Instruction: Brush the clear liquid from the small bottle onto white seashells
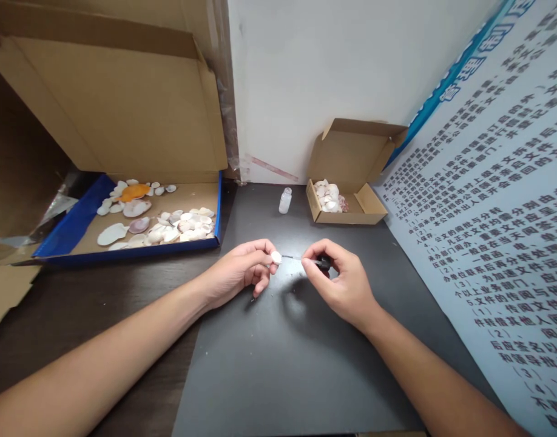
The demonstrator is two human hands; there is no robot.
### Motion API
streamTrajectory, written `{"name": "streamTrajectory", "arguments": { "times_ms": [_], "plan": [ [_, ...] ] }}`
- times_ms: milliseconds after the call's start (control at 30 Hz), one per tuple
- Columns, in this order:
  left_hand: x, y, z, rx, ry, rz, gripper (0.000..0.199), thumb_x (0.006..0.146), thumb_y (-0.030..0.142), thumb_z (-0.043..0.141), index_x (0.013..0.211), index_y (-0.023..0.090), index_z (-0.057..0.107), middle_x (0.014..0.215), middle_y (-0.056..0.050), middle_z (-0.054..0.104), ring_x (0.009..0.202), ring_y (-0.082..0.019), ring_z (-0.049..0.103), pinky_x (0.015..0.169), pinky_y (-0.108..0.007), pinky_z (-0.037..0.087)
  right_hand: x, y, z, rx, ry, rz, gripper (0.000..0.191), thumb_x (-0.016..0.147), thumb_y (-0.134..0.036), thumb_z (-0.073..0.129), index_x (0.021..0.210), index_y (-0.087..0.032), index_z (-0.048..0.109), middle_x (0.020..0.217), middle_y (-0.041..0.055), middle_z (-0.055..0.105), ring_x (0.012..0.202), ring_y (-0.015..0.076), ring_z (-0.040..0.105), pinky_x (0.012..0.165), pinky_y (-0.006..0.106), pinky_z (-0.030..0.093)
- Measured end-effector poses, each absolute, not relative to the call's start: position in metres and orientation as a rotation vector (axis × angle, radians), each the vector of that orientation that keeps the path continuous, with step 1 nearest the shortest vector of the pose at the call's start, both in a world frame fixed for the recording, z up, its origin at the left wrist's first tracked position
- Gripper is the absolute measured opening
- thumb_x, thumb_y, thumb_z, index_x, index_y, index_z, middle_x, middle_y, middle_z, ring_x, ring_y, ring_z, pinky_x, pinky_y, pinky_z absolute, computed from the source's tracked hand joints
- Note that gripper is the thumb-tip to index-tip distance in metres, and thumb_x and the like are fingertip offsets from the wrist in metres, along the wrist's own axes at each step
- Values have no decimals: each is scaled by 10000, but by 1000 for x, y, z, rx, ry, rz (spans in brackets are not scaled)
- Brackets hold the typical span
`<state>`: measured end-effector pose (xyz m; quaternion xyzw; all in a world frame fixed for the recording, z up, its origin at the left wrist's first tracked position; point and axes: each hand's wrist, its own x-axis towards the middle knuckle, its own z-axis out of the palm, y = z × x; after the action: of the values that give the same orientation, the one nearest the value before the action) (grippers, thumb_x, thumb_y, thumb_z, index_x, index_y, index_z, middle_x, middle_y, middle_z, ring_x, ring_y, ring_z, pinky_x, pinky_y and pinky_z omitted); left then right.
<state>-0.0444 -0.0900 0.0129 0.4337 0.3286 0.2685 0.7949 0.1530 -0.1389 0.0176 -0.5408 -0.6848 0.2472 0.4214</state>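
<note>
Head view: the left hand (246,270) pinches a small white shell (276,258) between thumb and fingers, above the dark grey mat (242,364). The right hand (340,279), thumb and fingertips pressed together, grips a thin brush (294,258) with a black end; its tip points at the shell, and whether it touches cannot be determined. A small bottle (285,201) of whitish content stands on the mat beyond the hands. To its right, an open small carton (355,216) holds pale shells and pinkish pieces. At left, an open blue-edged box (91,238) contains white and purplish shells and one orange item (134,192).
</note>
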Motion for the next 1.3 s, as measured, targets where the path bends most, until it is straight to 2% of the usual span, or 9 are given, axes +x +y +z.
{"name": "streamTrajectory", "arguments": {
  "times_ms": [800,1300],
  "plan": [
    [-45,-90,10,884,658,589,140,804,229,677,785,151,562,705,12,605,442,-39,463,443,-170,377,152,-139,16,-1448,-1801,594,87,852,-213,572,771,-199,598,674,-9,617,576,125,528,546,233,403],
    [-46,-90,10,900,638,599,113,858,226,626,813,150,557,711,7,572,495,-50,439,480,-183,374,151,-139,13,-1349,-1764,690,94,869,-234,559,783,-199,572,675,-14,599,585,121,528,549,228,394]
  ]
}}
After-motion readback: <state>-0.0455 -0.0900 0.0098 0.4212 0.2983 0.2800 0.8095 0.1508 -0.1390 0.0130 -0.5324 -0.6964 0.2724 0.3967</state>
